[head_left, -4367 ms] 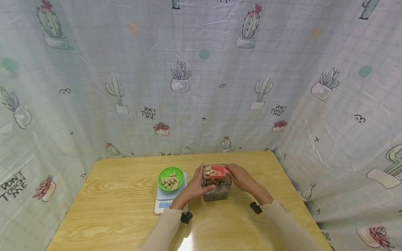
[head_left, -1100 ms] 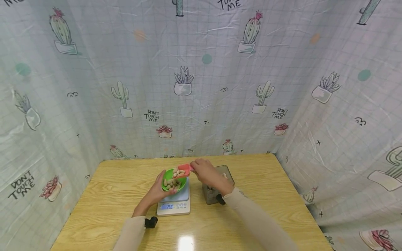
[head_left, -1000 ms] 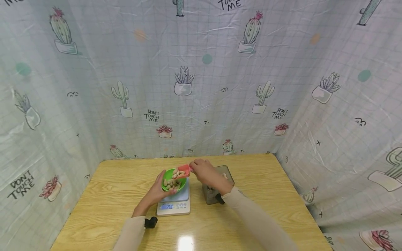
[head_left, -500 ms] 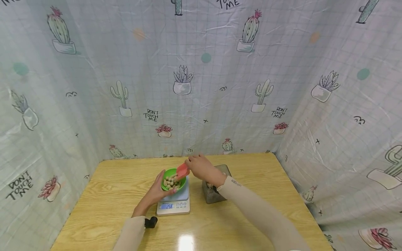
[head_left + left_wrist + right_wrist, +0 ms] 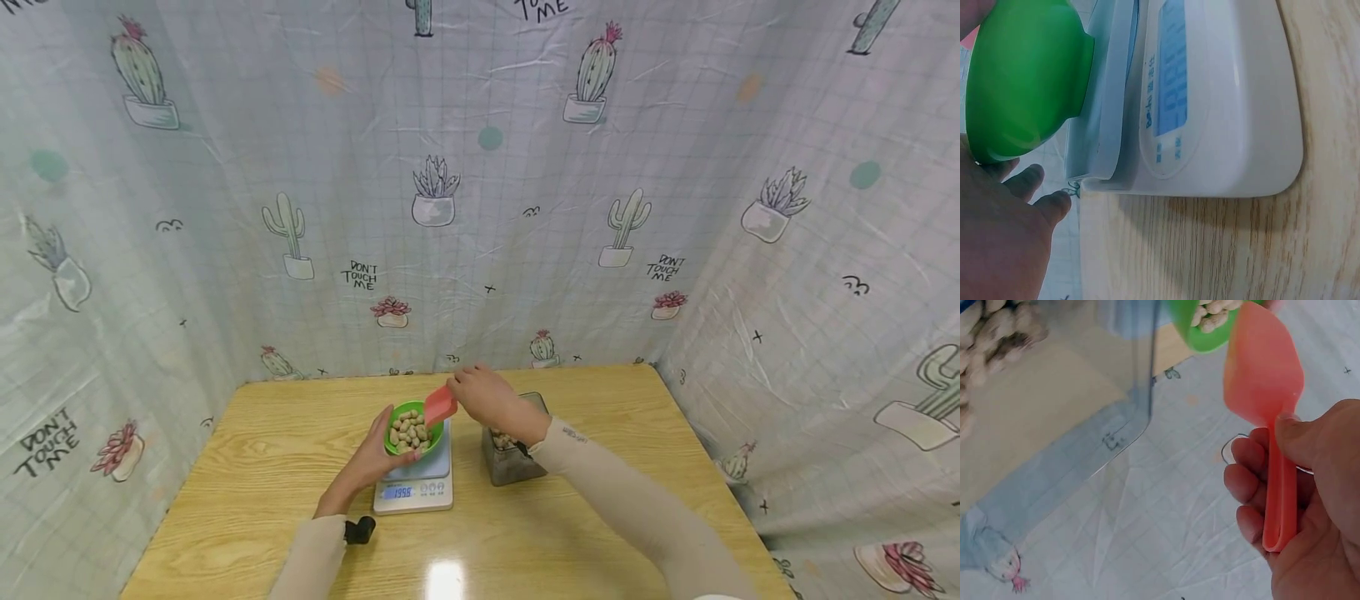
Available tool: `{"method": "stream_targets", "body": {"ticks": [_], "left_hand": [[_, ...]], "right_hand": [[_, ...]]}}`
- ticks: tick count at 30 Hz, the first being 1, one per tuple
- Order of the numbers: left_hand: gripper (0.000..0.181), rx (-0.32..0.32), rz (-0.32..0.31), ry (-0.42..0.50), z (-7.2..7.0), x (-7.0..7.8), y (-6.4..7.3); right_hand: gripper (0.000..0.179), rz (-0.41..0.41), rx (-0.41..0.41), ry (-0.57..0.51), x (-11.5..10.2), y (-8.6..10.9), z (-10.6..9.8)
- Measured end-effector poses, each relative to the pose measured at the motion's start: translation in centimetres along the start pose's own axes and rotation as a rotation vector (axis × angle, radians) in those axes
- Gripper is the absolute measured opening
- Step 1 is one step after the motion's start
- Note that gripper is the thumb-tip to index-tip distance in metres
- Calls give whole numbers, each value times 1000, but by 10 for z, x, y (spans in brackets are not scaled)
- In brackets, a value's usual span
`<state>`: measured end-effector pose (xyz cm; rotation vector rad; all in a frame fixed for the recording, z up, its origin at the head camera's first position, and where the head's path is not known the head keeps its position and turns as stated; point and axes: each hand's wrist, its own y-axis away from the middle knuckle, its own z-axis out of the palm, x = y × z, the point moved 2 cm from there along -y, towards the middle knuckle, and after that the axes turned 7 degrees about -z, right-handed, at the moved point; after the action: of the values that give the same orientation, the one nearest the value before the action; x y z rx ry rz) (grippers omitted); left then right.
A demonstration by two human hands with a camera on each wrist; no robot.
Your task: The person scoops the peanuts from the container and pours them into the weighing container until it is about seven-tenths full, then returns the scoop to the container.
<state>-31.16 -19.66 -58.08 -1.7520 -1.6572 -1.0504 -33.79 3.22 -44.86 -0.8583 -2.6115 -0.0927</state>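
Note:
My left hand [image 5: 369,457] grips a small green bowl [image 5: 1029,81] at its left side, thumb toward the near rim. Peanuts in the shell [image 5: 409,430] fill much of the bowl, whose foot is at the platform of a white digital scale [image 5: 420,500]. Over the bowl's right rim, my right hand [image 5: 491,402] holds a red plastic scoop [image 5: 1263,369] by its handle. The scoop is tipped toward the bowl, and no peanuts show in it. In the right wrist view, the thumb presses the handle and the fingers curl round it.
A clear square container [image 5: 517,468] with more peanuts stands right of the scale, partly hidden under my right forearm. The wooden table [image 5: 300,433] runs back to a cactus-print curtain [image 5: 487,208]. A black wrist camera [image 5: 361,530] sits at my left wrist.
The right hand has carried the scoop from the container to the bowl and tipped it; its peanuts now lie in the bowl. My left hand went from container to bowl. The scale's reading has changed.

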Motion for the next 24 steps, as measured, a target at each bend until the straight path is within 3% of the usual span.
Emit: {"method": "stream_targets", "body": {"ticks": [4, 8, 15, 24], "left_hand": [[118, -2, -4, -19, -2, -1, 4], [109, 44, 17, -48, -11, 2, 11], [98, 122, 118, -43, -28, 20, 20], [96, 138, 206, 12, -25, 52, 28]], "right_hand": [[24, -27, 7, -9, 3, 6, 5], [20, -52, 38, 3, 7, 17, 7], [15, -34, 78, 13, 17, 44, 13], [11, 12, 120, -45, 35, 80, 8]]}}
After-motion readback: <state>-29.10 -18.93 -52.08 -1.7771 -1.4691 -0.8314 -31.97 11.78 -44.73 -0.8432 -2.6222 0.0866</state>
